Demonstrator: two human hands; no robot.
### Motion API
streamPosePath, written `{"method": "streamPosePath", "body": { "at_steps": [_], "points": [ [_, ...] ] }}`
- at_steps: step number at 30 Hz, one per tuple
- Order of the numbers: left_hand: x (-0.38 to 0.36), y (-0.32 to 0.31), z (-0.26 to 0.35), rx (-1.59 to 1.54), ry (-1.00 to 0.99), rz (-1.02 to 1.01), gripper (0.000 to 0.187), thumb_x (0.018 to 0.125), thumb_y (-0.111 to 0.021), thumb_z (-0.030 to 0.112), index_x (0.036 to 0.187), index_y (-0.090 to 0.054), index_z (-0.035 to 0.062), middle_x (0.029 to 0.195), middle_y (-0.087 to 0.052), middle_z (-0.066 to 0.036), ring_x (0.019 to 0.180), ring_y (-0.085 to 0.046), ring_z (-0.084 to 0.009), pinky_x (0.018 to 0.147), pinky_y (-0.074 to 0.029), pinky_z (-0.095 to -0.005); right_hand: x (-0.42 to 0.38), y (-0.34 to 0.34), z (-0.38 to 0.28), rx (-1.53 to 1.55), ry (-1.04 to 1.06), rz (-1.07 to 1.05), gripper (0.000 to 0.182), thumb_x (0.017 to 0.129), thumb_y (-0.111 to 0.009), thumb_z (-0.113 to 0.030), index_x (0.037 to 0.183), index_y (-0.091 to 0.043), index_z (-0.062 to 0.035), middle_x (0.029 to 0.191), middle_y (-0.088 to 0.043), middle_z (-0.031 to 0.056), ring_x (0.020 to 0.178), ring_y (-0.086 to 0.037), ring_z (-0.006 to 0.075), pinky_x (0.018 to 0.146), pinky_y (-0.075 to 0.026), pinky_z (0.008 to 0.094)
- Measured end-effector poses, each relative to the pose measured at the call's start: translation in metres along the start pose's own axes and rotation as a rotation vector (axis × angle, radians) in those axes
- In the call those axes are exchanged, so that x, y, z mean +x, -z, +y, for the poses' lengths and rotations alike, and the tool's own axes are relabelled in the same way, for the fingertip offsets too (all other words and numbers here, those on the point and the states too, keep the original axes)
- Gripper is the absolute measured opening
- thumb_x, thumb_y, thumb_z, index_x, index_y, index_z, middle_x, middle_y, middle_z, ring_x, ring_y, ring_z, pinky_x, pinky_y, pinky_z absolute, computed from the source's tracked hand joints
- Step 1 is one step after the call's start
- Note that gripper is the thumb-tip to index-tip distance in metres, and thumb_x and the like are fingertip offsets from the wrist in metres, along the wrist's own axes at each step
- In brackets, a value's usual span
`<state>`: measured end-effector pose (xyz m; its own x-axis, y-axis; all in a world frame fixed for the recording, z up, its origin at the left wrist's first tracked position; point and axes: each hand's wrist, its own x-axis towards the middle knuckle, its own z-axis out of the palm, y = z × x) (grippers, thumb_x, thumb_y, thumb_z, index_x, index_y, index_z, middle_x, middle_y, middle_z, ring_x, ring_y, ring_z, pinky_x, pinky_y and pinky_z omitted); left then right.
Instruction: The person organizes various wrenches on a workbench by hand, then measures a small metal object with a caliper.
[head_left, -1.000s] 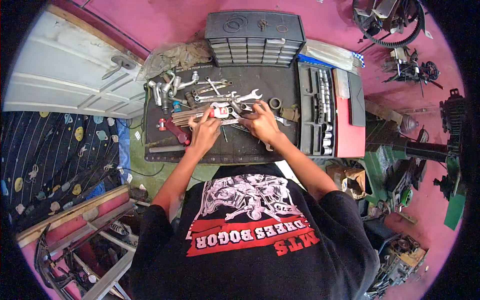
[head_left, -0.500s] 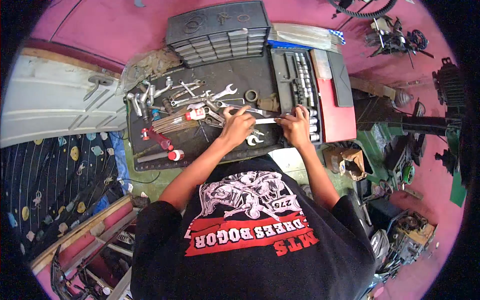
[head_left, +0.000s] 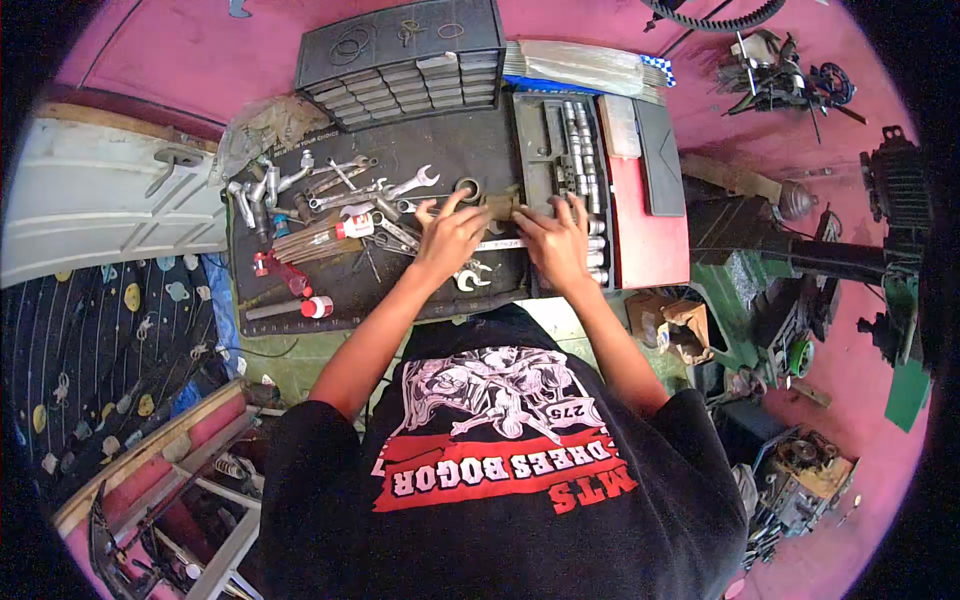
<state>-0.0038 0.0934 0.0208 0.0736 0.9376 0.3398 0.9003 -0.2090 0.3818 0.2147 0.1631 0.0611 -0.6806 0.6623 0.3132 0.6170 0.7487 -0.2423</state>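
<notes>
A thin pale metal bar [head_left: 503, 244] spans the gap between both hands over the black mat. My left hand [head_left: 452, 240] has its thumb side at the bar's left end, some fingers raised and curled. My right hand [head_left: 558, 240] pinches the bar's right end beside the socket case [head_left: 541, 140], hiding part of the case. Just beyond the fingers are a brown block [head_left: 500, 206] and a metal ring [head_left: 467, 188]. Open-end wrenches [head_left: 415, 183] lie beyond and left of my left hand, and another wrench end [head_left: 466, 280] shows nearer the body.
A drawer cabinet [head_left: 400, 60] stands at the back of the mat [head_left: 440, 150]. To the left are a red-and-white bottle [head_left: 355, 226], thin rods [head_left: 305, 242] and T-handled tools [head_left: 268, 190]. Right of the case lie a red panel [head_left: 650, 235] and a black case [head_left: 662, 155].
The view has shifted, so the bench appears farther left. My right hand has come slightly closer to my left hand, and less of the bar shows between them.
</notes>
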Motion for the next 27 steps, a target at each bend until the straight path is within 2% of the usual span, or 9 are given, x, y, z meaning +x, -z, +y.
{"method": "streamPosePath", "body": {
  "at_steps": [2,6,11,14,15,17,21,25,27],
  "points": [
    [0.01,-0.004,-0.001,0.037,-0.017,-0.005,0.022,0.087,-0.073,0.023,0.108,-0.079,0.0169,0.118,-0.073,0.006,0.133,-0.052,-0.0192,0.104,-0.026,-0.0585,0.015,-0.012,-0.005,-0.056,0.025,-0.025,0.028,0.089,-0.067,-0.019,0.115,-0.076,-0.0165,0.122,-0.072,0.0002,0.129,-0.055,0.031,0.123,-0.024,0.0542],
    [0.019,-0.015,-0.011,0.113,-0.057,-0.076,0.025,0.085,-0.075,0.022,0.109,-0.077,0.0166,0.122,-0.072,0.004,0.134,-0.051,-0.0203,0.104,-0.026,-0.0582,0.031,-0.036,-0.002,-0.099,0.106,-0.029,0.03,0.086,-0.061,-0.014,0.111,-0.076,-0.0095,0.118,-0.073,0.0058,0.127,-0.057,0.0318,0.124,-0.026,0.0511],
    [0.022,-0.017,-0.013,0.146,-0.079,-0.184,0.025,0.084,-0.075,0.022,0.108,-0.077,0.0157,0.113,-0.073,0.005,0.13,-0.054,-0.0185,0.103,-0.027,-0.0588,0.034,-0.045,0.0,-0.203,0.152,-0.178,0.031,0.083,-0.062,-0.011,0.109,-0.078,-0.0087,0.098,-0.076,0.0043,0.119,-0.061,0.0282,0.124,-0.025,0.0489],
    [0.025,-0.021,-0.015,0.159,-0.094,-0.181,0.024,0.084,-0.075,0.021,0.107,-0.077,0.0154,0.108,-0.073,0.005,0.128,-0.056,-0.0182,0.103,-0.027,-0.0591,0.032,-0.045,0.002,-0.132,0.158,-0.09,0.028,0.083,-0.06,-0.012,0.105,-0.077,-0.0069,0.092,-0.075,0.0083,0.118,-0.062,0.028,0.124,-0.027,0.0481],
    [0.027,-0.017,-0.012,0.157,-0.096,-0.178,0.024,0.084,-0.075,0.021,0.107,-0.077,0.0154,0.108,-0.073,0.005,0.128,-0.056,-0.0182,0.103,-0.027,-0.0591,0.033,-0.039,0.001,-0.136,0.158,-0.089,0.028,0.083,-0.06,-0.012,0.105,-0.077,-0.0069,0.092,-0.075,0.0083,0.118,-0.062,0.028,0.124,-0.027,0.0481],
    [0.03,-0.007,-0.007,0.06,-0.107,-0.06,0.021,0.084,-0.075,0.021,0.104,-0.077,0.0159,0.105,-0.073,0.006,0.126,-0.057,-0.0183,0.102,-0.027,-0.0584,0.032,-0.025,0.001,-0.106,0.151,0.071,0.028,0.083,-0.06,-0.013,0.105,-0.077,-0.0077,0.093,-0.076,0.0078,0.116,-0.063,0.0275,0.123,-0.027,0.0489],
    [0.034,0.019,0.021,-0.051,-0.148,0.081,0.014,0.084,-0.076,0.023,0.096,-0.075,0.0169,0.1,-0.073,0.007,0.122,-0.06,-0.0185,0.1,-0.026,-0.0553,0.02,0.023,-0.01,-0.099,0.071,0.098,0.025,0.086,-0.063,-0.014,0.107,-0.077,-0.0129,0.101,-0.077,0.0025,0.115,-0.063,0.0277,0.12,-0.029,0.0511],
    [0.026,0.001,0.041,-0.143,-0.225,0.118,0.011,0.085,-0.073,0.023,0.092,-0.076,0.0157,0.094,-0.069,0.005,0.119,-0.058,-0.0188,0.099,-0.03,-0.0587,-0.02,0.028,-0.007,-0.144,-0.008,0.018,0.029,0.086,-0.066,-0.018,0.113,-0.076,-0.0151,0.107,-0.076,0.0013,0.121,-0.061,0.0299,0.12,-0.029,0.0527],
    [0.018,-0.011,0.048,-0.116,-0.197,0.008,0.011,0.084,-0.076,0.023,0.094,-0.077,0.0174,0.102,-0.073,0.007,0.119,-0.06,-0.0177,0.1,-0.028,-0.0562,-0.034,0.023,-0.004,-0.172,-0.013,-0.016,0.03,0.085,-0.067,-0.018,0.114,-0.076,-0.0164,0.108,-0.076,0.0008,0.122,-0.06,0.0303,0.12,-0.029,0.0528]
  ]
}}
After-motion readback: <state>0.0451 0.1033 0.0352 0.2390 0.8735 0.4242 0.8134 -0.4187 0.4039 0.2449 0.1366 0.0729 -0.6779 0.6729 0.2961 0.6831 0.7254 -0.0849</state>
